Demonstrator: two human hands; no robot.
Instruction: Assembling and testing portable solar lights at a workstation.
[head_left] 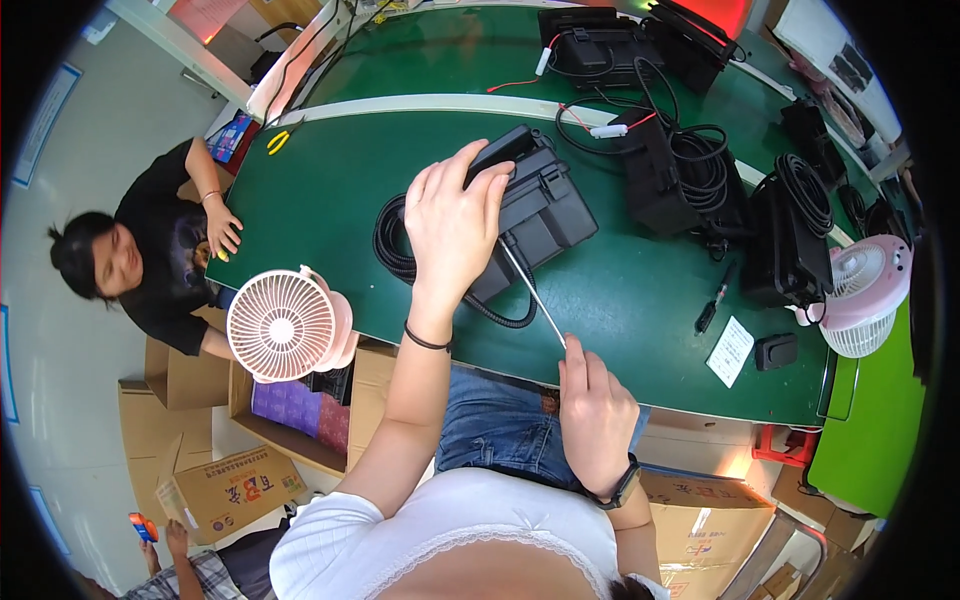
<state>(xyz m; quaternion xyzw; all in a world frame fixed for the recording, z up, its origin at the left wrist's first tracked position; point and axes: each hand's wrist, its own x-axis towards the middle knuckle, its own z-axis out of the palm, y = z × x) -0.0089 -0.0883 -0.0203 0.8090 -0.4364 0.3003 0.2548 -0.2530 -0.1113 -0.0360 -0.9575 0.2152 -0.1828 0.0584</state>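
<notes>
A black plastic box [550, 208] with latches and a raised flap rests on the green table, tilted to my view. My left hand [452, 225] is closed over its upper left part, thumb and fingers on either side of the raised flap. A coiled black cable [392, 240] lies against the box's left side, partly behind my wrist. Below the box, near the table's front edge, my right hand [597, 408] is closed around the lower end of a thin metal rod [540, 303]. The rod's far tip reaches the box's lower side; any handle is hidden in my fingers.
Several black boxes with coiled cables [700, 165] crowd the table's right and far side. Pink fans [283, 328] stand at both ends. Yellow-handled pliers [280, 141], a white paper slip [731, 351] and a small black block [776, 351] lie around. A co-worker [160, 240] leans at the left edge.
</notes>
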